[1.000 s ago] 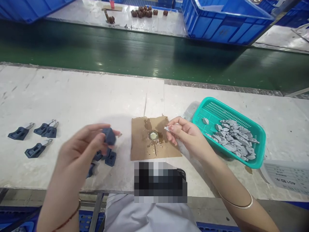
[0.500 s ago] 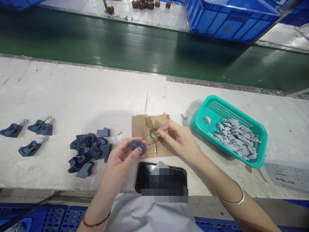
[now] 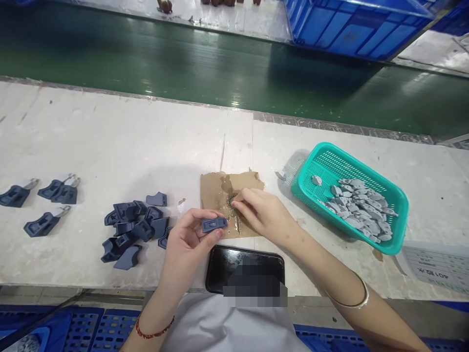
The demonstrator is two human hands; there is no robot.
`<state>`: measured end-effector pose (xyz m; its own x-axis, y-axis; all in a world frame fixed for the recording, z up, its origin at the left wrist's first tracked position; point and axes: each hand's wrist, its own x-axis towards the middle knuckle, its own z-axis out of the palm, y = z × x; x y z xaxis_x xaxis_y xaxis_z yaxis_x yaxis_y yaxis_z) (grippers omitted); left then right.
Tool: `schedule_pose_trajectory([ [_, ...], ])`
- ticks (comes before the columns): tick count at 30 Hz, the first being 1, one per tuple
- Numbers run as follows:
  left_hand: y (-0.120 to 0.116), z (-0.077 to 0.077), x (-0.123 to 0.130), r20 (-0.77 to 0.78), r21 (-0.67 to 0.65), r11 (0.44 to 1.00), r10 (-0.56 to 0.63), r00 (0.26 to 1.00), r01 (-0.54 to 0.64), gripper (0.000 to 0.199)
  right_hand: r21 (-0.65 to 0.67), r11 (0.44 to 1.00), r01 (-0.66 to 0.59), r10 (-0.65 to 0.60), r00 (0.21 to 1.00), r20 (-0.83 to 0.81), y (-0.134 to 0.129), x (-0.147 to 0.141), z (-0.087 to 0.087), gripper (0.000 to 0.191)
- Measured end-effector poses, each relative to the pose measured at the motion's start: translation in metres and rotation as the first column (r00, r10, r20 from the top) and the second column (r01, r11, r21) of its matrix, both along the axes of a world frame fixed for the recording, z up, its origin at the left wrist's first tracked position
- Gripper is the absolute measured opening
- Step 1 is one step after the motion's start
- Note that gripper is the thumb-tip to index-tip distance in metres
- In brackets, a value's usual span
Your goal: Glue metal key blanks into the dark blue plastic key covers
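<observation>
The label (image 3: 436, 266) at the table's (image 3: 366, 276) right edge reads "401胶水", upside down, with smaller print too fine to read, and the mark (image 3: 351, 36) on the blue crate (image 3: 388, 29) is too blurred to read.

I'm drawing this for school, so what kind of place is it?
Probably a factory workshop: what looks like a green conveyor belt runs beyond the worktable, a teal basket holds many similar grey pieces, and matching dark blue parts lie piled on the worktable.
</observation>
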<state>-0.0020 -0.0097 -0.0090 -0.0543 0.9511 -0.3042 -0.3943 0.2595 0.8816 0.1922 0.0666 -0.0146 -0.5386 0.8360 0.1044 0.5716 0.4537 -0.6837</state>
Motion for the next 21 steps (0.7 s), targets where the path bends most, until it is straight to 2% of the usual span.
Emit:
schedule_pose_trajectory([
  [2,0.0,0.001,0.0,-0.03,0.001,1.0,-0.004,1.0,0.004,0.014,-0.139,0.988,0.071,-0.09,0.987,-0.136,-0.001,0.0,0.002,0.023],
  [4,-0.001,0.001,0.002,-0.051,0.026,1.0,0.002,0.999,0.0,0.015,-0.348,0.929,0.124,-0.241,0.916,-0.319,-0.001,0.0,0.004,0.028],
  [6,-0.001,0.001,0.004,-0.069,0.054,0.998,0.016,0.997,-0.013,0.017,-0.544,0.835,0.089,-0.384,0.802,-0.458,-0.001,-0.002,0.005,0.035],
  [9,-0.001,0.0,0.009,-0.119,0.051,0.998,0.037,0.992,-0.031,0.018,-0.694,0.72,-0.024,-0.493,0.686,-0.535,-0.004,-0.007,0.006,0.041],
  [11,-0.001,-0.002,0.012,-0.147,0.044,0.998,0.05,0.988,-0.044,0.018,-0.732,0.679,-0.062,-0.525,0.656,-0.542,-0.007,-0.011,0.006,0.041],
  [13,-0.002,-0.004,0.013,-0.162,0.047,0.998,0.055,0.985,-0.048,0.018,-0.745,0.662,-0.078,-0.537,0.645,-0.544,-0.012,-0.015,0.009,0.041],
  [21,-0.003,-0.008,0.012,-0.205,0.04,0.998,0.061,0.977,-0.054,0.019,-0.71,0.699,-0.086,-0.497,0.656,-0.568,-0.021,-0.026,0.015,0.043],
])
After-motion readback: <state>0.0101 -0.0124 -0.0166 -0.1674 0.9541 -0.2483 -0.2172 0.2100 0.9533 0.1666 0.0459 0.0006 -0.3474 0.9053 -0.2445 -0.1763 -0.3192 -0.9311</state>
